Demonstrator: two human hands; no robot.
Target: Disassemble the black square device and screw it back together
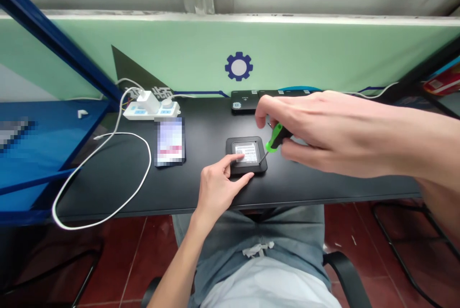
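Note:
A small black square device (247, 169) with a white printed label lies flat on the black desk. My left hand (220, 181) rests against it, index finger on the label and thumb along the front edge, fingers apart and gripping nothing. From the right, my right hand (323, 133) is closed around a green and black screwdriver (274, 138). The screwdriver slants down to the left, its tip at the right part of the device, near the label's lower right corner.
Behind the device, several black boxes (245, 102) stand along the green partition (172, 54). To the left are a phone (170, 142), a white power strip (151, 111) with plugs, and a looped white cable (150, 157). The desk's front edge is near my lap.

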